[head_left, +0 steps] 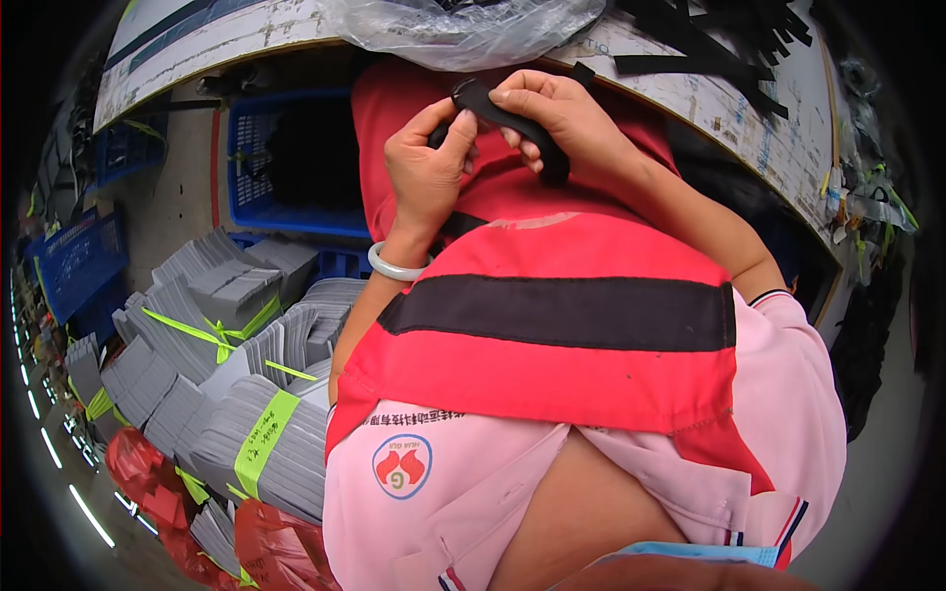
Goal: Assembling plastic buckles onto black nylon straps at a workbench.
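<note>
A black fabric strap (500,110) is stretched between my two hands, above my red apron and close to the table's front edge. My left hand (431,158) pinches its left end, where the strap bends round in a loop. With thumb and fingers closed, my right hand (562,110) grips the strap farther along, and its thicker free end hangs down below those fingers. Whether the left end carries a buckle is too small to tell.
A worn white table (709,128) runs along the far side, bearing a clear plastic bag (463,34) and several black straps (690,65). A blue crate (296,225) with black material stands at left. Bundled grey pads (261,433) and red bags (281,542) lie nearer.
</note>
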Tool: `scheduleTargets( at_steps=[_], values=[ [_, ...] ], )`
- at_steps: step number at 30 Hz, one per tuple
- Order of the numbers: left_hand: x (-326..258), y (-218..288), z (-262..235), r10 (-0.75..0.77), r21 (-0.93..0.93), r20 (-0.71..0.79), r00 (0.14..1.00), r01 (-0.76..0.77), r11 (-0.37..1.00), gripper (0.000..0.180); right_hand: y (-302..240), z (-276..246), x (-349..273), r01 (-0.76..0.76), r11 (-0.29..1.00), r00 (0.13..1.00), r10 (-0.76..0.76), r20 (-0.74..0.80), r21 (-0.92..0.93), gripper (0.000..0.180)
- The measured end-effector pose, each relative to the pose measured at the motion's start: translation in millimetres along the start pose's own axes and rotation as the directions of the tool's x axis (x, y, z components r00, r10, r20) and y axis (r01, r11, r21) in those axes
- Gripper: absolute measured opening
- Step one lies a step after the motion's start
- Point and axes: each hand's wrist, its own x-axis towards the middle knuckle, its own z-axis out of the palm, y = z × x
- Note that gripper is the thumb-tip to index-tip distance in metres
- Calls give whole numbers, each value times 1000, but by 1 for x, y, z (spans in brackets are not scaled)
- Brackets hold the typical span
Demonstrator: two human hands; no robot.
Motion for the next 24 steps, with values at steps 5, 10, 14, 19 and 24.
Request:
scheduleTargets(
  at_steps=[5, 10, 14, 19, 24],
  values=[
    [6, -7, -3, 376, 383, 32, 926, -359, 851, 19, 0, 6, 3, 77, 990, 997, -77, -5, 114, 18],
    [9, -9, -7, 340, 362, 21, 940, -325, 874, 17, 10, 2, 12, 153, 987, 986, -155, -58, -38, 24],
    [10, -8, -11, 525, 466, 202, 827, -552, 691, 16, 6, -7, 18, 100, 994, 993, -103, 53, 49, 31],
    [12, -1, -15, -252, -443, 137, 958, 287, 849, 18, 4, -3, 16, 133, 991, 990, -132, 56, -13, 23],
    [13, -9, -10, -247, -440, 106, 963, 268, 857, 21, 14, 0, 10, 696, 507, 640, -759, 119, -508, 10]
  ],
)
